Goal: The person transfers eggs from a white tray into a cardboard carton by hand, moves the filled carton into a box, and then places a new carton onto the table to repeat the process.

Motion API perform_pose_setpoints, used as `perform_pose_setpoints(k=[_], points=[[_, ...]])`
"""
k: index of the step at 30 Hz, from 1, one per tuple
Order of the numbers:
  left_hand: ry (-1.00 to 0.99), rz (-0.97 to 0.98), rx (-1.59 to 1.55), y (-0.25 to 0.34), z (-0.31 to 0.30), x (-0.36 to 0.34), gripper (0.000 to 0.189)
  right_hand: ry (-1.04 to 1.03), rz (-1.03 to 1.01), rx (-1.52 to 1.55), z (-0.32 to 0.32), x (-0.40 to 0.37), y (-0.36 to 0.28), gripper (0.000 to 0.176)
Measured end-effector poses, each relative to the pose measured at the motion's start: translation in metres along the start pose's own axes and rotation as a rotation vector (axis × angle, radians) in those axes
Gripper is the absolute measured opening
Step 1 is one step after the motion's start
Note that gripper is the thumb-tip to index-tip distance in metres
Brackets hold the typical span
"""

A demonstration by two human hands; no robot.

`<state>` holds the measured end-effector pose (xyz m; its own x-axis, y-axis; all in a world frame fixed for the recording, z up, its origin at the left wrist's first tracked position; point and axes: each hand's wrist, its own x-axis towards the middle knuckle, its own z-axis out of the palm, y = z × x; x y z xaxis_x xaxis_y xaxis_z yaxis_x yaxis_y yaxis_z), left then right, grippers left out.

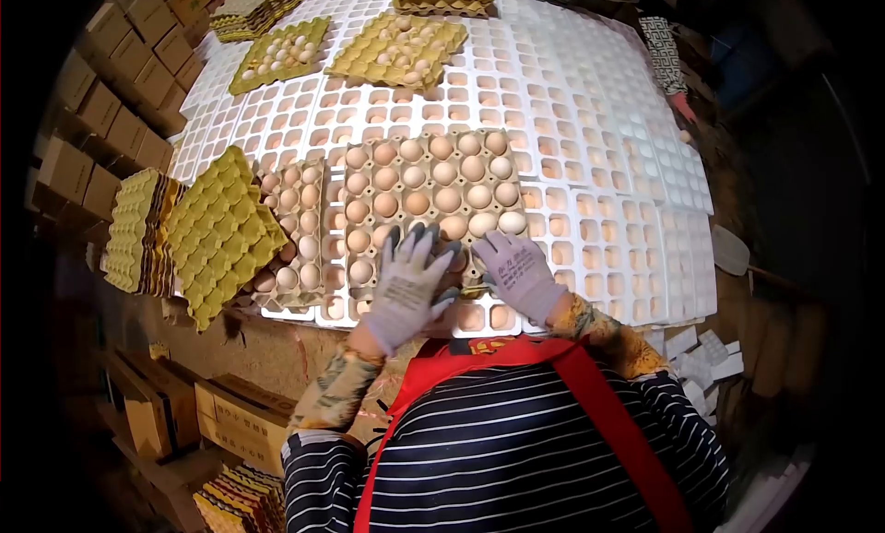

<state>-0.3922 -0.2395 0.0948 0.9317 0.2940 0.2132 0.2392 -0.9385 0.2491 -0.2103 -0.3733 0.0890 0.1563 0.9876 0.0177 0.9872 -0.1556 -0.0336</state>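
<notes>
Seemed almost done filling the pulp egg tray (399,190) on the lit white grid table (590,100), just ahead of the torso.
Saw smooth tan eggs (447,199) seated in rough, dimpled cups; hid the near row under knit gloves. Spread the left hand (406,284) flat, fingers splayed, gripping nothing; rested the right hand (516,270) palm-down, fingers bent, could not tell any grasp.

Views: one, head-worn, wide fisheye lens, dark rim at every corner.
Position: above the person's own chest; striped shirt (516,459) and red apron (595,390) fill the bottom edge.
Direction: forward and steeply down over the table (590,118).
Range: close. Left hand (408,279) and right hand (516,267) lie just below centre, egg tray (429,187) directly ahead.
Far field: a co-worker's sleeve (664,53) at upper right, small.
Left margin: stacked cartons (101,81), bent by the lens.
</notes>
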Motion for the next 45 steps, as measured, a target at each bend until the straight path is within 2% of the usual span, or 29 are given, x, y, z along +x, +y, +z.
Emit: perform_pose_setpoints(k=[3,4,6,8,10,11,12,13,14,15,16,17,19,20,23,24,26,27,28,30,32,34,36,38,39,40,42,44,45], points=[[0.123,0.057,-0.007,0.001,0.031,0.007,0.067,-0.007,0.103,0.733,-0.007,-0.003,0.030,0.045],[0.127,0.068,-0.005,-0.005,0.034,0.011,0.067,0.164,0.222,1.386,0.001,-0.007,0.030,0.049],[0.133,0.024,-0.333,-0.014,0.036,0.009,0.048,0.067,0.280,1.948,-0.005,-0.014,0.060,0.048],[0.214,-0.163,-0.615,-0.017,0.032,0.010,0.044,0.072,0.328,1.899,0.000,-0.006,0.066,0.038],[0.418,-0.411,-1.353,-0.028,0.039,0.025,0.047,0.094,0.193,0.697,-0.015,0.014,0.048,0.029],[0.440,-0.431,-1.567,-0.036,0.033,0.030,0.045,0.140,0.075,0.322,-0.019,0.021,0.034,0.027],[0.459,-0.450,-1.782,-0.039,0.015,0.038,0.044,0.145,0.080,0.328,-0.009,0.029,0.026,0.027],[0.430,-0.375,-2.259,-0.042,0.007,0.042,0.033,0.090,0.006,0.102,0.006,0.038,0.021,0.026],[0.491,-0.447,-2.222,-0.045,0.003,0.050,0.029,0.033,-0.069,-0.125,0.017,0.042,0.020,0.026],[0.415,-0.308,-1.915,-0.059,0.015,0.053,0.029,-0.044,-0.079,-0.143,0.010,0.045,0.022,0.032],[0.257,-0.475,-1.596,-0.055,0.006,0.059,0.031,-0.040,-0.076,-0.143,-0.002,0.048,0.031,0.032],[0.068,-0.590,-1.278,-0.051,-0.004,0.065,0.034,-0.048,0.006,0.247,-0.016,0.047,0.046,0.034],[0.046,-0.230,-0.339,-0.025,0.005,0.069,0.032,0.006,0.174,1.177,-0.027,0.026,0.071,0.049],[0.034,-0.020,0.011,-0.007,-0.007,0.069,0.034,0.013,0.345,1.894,-0.030,0.008,0.080,0.059],[-0.183,0.026,0.125,-0.016,0.024,0.074,0.047,0.010,0.233,1.955,-0.033,-0.022,0.095,0.062],[-0.183,0.034,0.129,-0.028,0.027,0.080,0.047,-0.025,0.327,1.506,-0.035,-0.023,0.091,0.057],[-0.218,-0.308,-0.696,-0.059,0.025,0.083,0.052,0.024,0.196,0.622,-0.039,-0.025,0.071,0.050],[-0.098,-0.416,-1.193,-0.062,0.009,0.079,0.052,0.042,0.170,0.317,-0.035,-0.025,0.059,0.049],[-0.030,-0.453,-1.673,-0.068,0.001,0.078,0.046,-0.110,0.188,0.071,-0.038,-0.022,0.048,0.047],[0.070,-0.447,-1.628,-0.057,-0.008,0.081,0.048,-0.182,0.159,0.022,-0.024,-0.015,0.046,0.046],[0.112,0.113,-0.475,-0.086,0.029,0.098,0.056,-0.175,0.020,0.098,0.005,-0.016,0.068,0.046],[-0.122,-0.085,0.053,-0.029,0.003,0.115,0.057,-0.303,0.135,0.233,-0.040,-0.024,0.067,0.048],[-0.203,-0.110,0.270,-0.022,0.021,0.129,0.052,-0.149,0.277,0.524,-0.031,-0.041,0.083,0.049],[-0.256,-0.120,0.228,-0.024,0.017,0.142,0.051,0.133,0.440,1.076,0.000,-0.068,0.105,0.050],[-0.284,-0.115,0.123,-0.034,0.017,0.145,0.052,0.048,0.542,1.501,-0.017,-0.082,0.118,0.049],[-0.318,-0.115,0.022,-0.043,0.015,0.145,0.053,0.088,0.604,1.622,0.010,-0.097,0.138,0.043],[-0.211,-0.221,0.070,-0.046,0.005,0.143,0.050,0.153,0.764,1.584,0.000,-0.142,0.183,0.041],[0.020,-0.508,-0.766,-0.040,0.006,0.148,0.045,0.232,1.082,1.313,-0.041,-0.180,0.235,0.041],[0.008,-0.605,-0.939,-0.017,-0.002,0.161,0.044,0.390,1.126,1.250,-0.016,-0.197,0.275,0.046]])
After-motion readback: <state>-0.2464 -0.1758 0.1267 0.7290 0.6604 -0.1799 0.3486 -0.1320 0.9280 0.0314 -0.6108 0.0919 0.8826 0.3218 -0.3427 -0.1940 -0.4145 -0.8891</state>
